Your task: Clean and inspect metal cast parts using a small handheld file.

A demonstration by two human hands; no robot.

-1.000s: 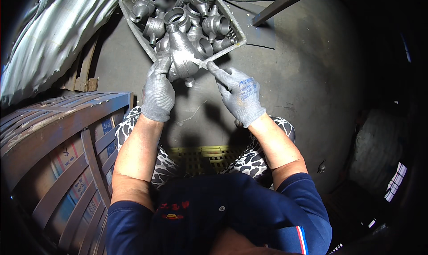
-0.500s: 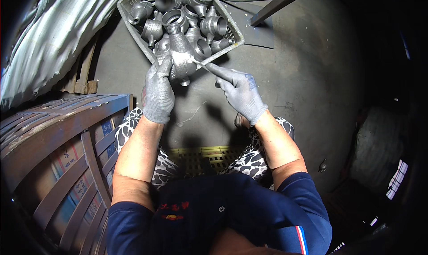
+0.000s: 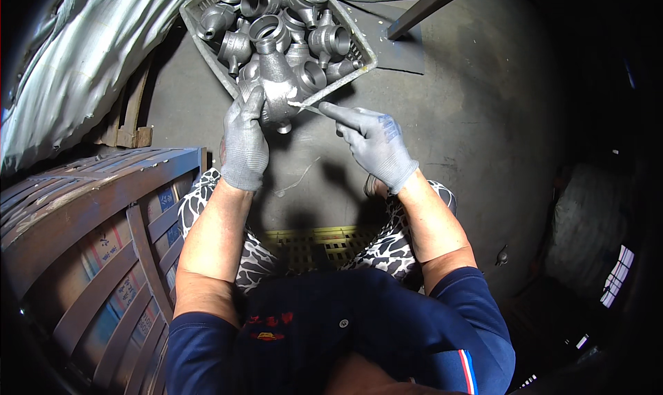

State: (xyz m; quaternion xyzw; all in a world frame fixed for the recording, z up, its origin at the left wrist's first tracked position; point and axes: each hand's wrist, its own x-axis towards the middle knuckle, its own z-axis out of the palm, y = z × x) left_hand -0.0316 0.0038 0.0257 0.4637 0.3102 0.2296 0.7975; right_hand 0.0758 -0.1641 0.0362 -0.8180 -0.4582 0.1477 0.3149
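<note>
My gloved left hand (image 3: 246, 143) is closed round the left side of a grey metal valve body (image 3: 275, 74), its threaded neck pointing away from me. A bright whitish patch shows on the casting's near part. In my gloved right hand (image 3: 376, 143) I grip a thin, narrow tool (image 3: 311, 108), forefinger stretched along it. White material sits on the tool's tip, which is at the casting's right side; whether it touches cannot be made out. Much of the tool's handle is hidden in the glove. The casting is held in front of the near corner of a crate.
The pale plastic crate (image 3: 356, 75) holds several similar metal castings (image 3: 328, 43). A slatted rack (image 3: 90, 201) with cartons stands at my left, below white sheeting (image 3: 90, 56). A dark beam (image 3: 435, 8) slants at the far right. One small casting (image 3: 502, 255) lies on the floor.
The tool's tip has shifted slightly left and toward me along the casting, with more white material visible on it. My right hand has moved a little toward me. My left hand keeps its hold.
</note>
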